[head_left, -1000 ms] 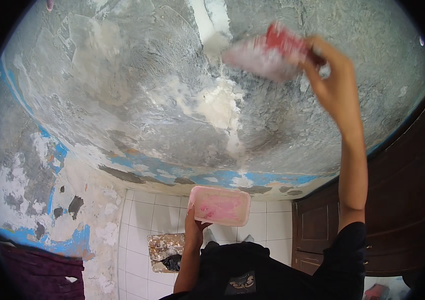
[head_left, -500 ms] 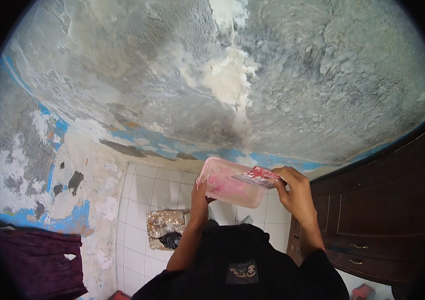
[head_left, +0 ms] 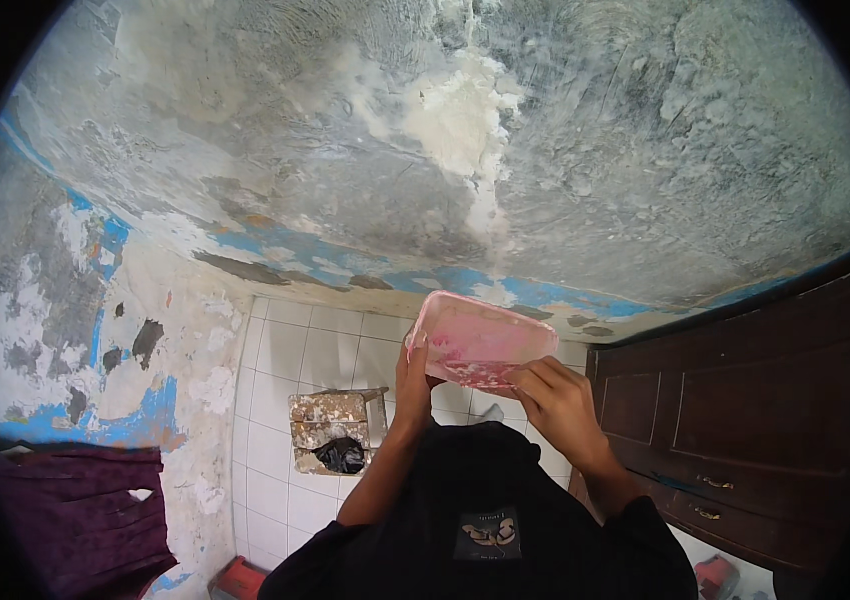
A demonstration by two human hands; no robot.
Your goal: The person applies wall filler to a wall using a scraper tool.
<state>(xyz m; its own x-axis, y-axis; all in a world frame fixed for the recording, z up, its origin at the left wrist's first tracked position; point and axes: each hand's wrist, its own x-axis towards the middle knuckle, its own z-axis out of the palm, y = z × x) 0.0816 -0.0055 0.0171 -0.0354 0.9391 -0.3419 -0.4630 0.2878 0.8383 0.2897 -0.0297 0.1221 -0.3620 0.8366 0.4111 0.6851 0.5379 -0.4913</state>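
Note:
A pink, clear-walled plastic tub (head_left: 493, 328) is in front of my chest, tilted, with pinkish smears inside. My left hand (head_left: 412, 390) is closed around its left end, thumb up at the rim. A putty scraper (head_left: 475, 374), red and smeared with white, lies along the tub's near edge. My right hand (head_left: 555, 398) pinches the scraper at the tub's near right corner. Its handle is mostly hidden by the fingers. Beyond the tub rises a bare grey wall (head_left: 295, 150) with a cream-white filler patch (head_left: 460, 115).
A paint-spattered wooden stool (head_left: 328, 408) carrying a black plastic bag (head_left: 341, 455) stands on the white tiled floor (head_left: 275, 430) to the left. A dark brown wooden cabinet (head_left: 735, 400) is on the right. A purple cloth (head_left: 75, 520) hangs at the lower left.
The scraper has moved from above the tub's right part to its near edge, with my right hand coming nearer and left. The tub has tilted and shifted slightly right and away.

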